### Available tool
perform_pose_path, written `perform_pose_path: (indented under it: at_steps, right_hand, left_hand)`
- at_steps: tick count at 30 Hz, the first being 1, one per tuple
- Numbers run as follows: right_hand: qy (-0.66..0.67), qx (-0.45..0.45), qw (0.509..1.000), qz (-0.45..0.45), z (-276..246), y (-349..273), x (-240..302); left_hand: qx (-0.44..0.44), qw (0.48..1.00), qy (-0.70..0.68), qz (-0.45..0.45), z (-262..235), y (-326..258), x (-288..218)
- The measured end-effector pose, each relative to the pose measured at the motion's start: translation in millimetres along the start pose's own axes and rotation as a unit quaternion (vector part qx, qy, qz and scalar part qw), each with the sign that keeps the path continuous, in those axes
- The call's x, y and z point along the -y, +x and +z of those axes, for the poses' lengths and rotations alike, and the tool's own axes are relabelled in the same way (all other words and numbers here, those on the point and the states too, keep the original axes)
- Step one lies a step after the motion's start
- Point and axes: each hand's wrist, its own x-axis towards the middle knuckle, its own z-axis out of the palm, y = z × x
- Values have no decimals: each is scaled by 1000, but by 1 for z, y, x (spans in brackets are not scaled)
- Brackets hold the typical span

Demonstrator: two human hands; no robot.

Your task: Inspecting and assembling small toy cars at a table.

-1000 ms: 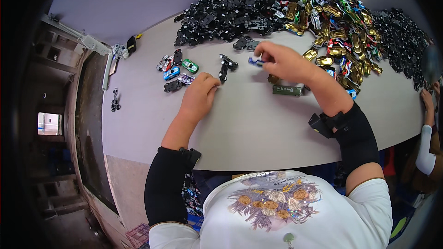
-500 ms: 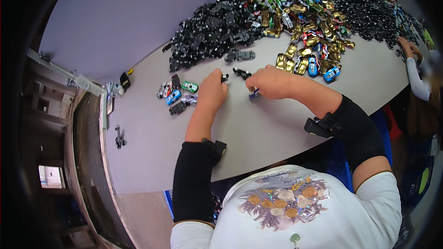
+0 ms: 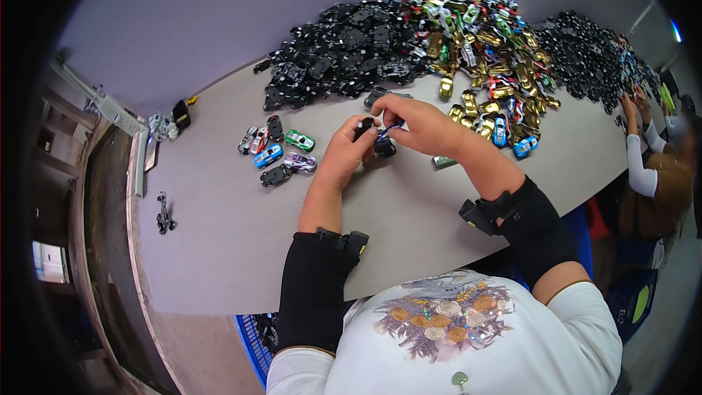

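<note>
A broad grey counter (image 3: 219, 249) curves across the view. Along its far edge lie three large heaps: a pile of black toy-car chassis (image 3: 333, 47), next to it a heap of gold and many-coloured toy-car bodies (image 3: 486, 51), and further right a second black heap (image 3: 585, 51), where another person's hands (image 3: 630, 106) are at work.

The person's own forearms, in black sleeves, come up from the lower edge and meet near the counter's middle, just in front of the chassis pile. The left hand (image 3: 344, 153) has its grip pinched on a small black chassis piece (image 3: 363, 129), holding it upright just above the surface. The right hand (image 3: 417, 123) pinches a small toy-car body with a blue streak (image 3: 387, 132), held against that black piece; another dark part (image 3: 385, 149) sits just below the fingers, touching or nearly touching the counter, which one I cannot tell. The two hands touch each other around these parts.

To the left of the left hand stands a small group of finished toy cars (image 3: 276, 150): blue, green, red and purple-white ones, with a black chassis (image 3: 276, 175) at their near edge. A small green-grey piece (image 3: 444, 162) lies just beside the right wrist.
</note>
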Motion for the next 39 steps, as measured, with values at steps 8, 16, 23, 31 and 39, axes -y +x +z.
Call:
perform_pose_path:
  at_steps: [8, 16, 23, 31, 39]
  right_hand:
    - [-106, -150, 967, -175, 20, 8, 0]
    - [58, -160, 985, -17, 48, -1, -15]
    - [223, -157, 962, 29, 60, 1, -22]
    - [301, -151, 941, 42, 51, 2, -26]
    - [456, -173, 871, 65, 46, 2, -30]
  left_hand:
    - [-10, 998, -60, -31, -5, -2, 5]
    - [-17, 998, -64, -4, -1, -1, 4]
    - [-28, 998, -61, -12, 1, -4, 6]
    - [-9, 1000, -26, -15, 0, 2, 4]
    - [-47, 981, -181, 43, -8, 3, 6]
